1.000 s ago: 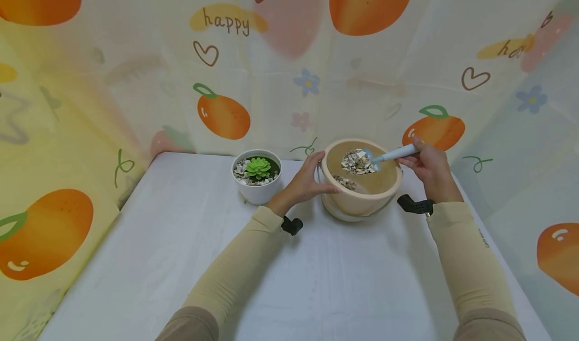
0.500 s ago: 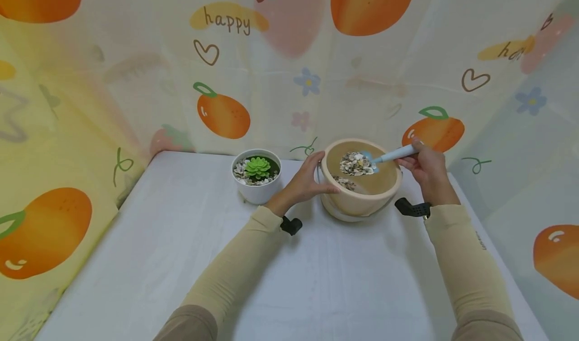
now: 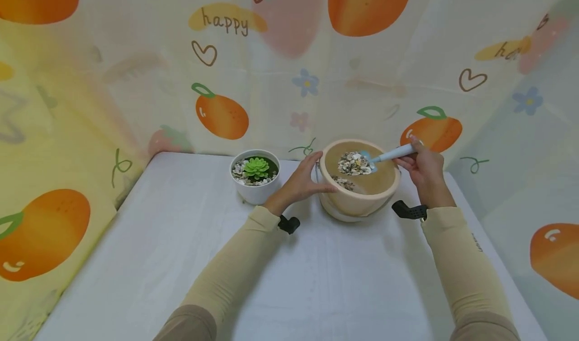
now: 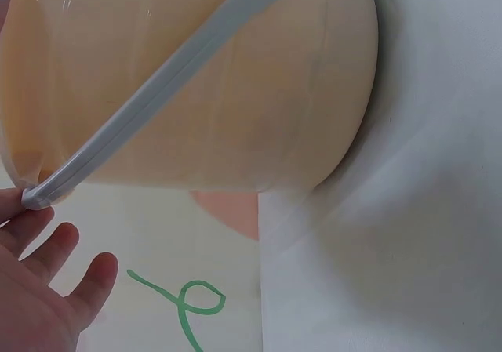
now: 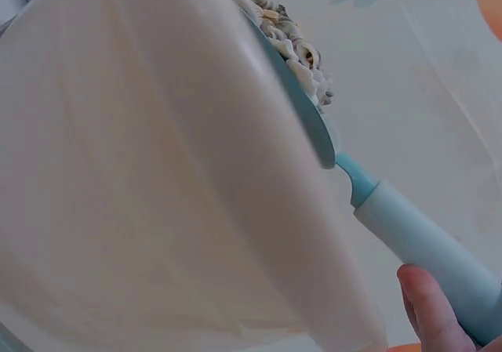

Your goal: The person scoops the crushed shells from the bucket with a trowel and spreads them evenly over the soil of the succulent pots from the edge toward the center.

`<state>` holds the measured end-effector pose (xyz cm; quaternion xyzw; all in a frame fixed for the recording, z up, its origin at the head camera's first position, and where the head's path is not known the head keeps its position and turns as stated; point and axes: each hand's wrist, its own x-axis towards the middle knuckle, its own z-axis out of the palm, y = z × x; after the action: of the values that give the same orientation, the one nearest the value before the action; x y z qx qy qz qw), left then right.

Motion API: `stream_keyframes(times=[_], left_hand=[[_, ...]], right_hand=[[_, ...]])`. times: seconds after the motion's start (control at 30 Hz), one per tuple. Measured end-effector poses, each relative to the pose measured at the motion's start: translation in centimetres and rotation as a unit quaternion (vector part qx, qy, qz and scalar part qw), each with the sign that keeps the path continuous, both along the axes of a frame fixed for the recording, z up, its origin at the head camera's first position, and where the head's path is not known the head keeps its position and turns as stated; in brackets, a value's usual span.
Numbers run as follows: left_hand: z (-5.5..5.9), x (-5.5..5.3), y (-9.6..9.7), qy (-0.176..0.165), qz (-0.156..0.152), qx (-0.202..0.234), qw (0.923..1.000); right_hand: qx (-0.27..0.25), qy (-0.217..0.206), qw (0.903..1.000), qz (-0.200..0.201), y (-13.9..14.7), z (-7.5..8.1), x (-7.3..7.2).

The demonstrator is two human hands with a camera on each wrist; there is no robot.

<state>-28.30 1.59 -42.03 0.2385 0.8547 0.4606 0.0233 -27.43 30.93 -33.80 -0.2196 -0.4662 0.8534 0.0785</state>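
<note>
A beige plastic bucket [image 3: 359,205] stands on the table, with a grey handle [image 4: 141,109] slanting down its side. My left hand [image 3: 298,183] holds the bucket by its left rim, thumb at the front and fingers spread toward the back. In my right hand [image 3: 427,173] is the pale blue grip of a small shovel [image 5: 423,238]. The shovel's blade, heaped with small shells [image 3: 355,163], is level over the bucket's opening. More shells [image 3: 344,183] lie inside, low at the left. The near wall hides part of the bucket's bottom.
Left of the bucket stands a white pot [image 3: 255,194] holding a green succulent [image 3: 256,167] and pale pebbles or shells. A white cloth [image 3: 289,280] covers the table. Behind it hangs a fruit-printed curtain [image 3: 271,100], close to the bucket's far side.
The right hand and the loaded shovel have drifted slightly left over the bucket. The left hand and bucket keep their places; the shells remain on the blade.
</note>
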Motion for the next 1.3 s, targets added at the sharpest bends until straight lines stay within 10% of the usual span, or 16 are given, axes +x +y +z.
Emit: stream_keyframes(times=[1.3], left_hand=[[0.1,0.3,-0.7,0.002,0.009,-0.026,0.9996]], right_hand=[[0.004,0.031,0.9975,-0.064,-1.0,-0.2,0.8]])
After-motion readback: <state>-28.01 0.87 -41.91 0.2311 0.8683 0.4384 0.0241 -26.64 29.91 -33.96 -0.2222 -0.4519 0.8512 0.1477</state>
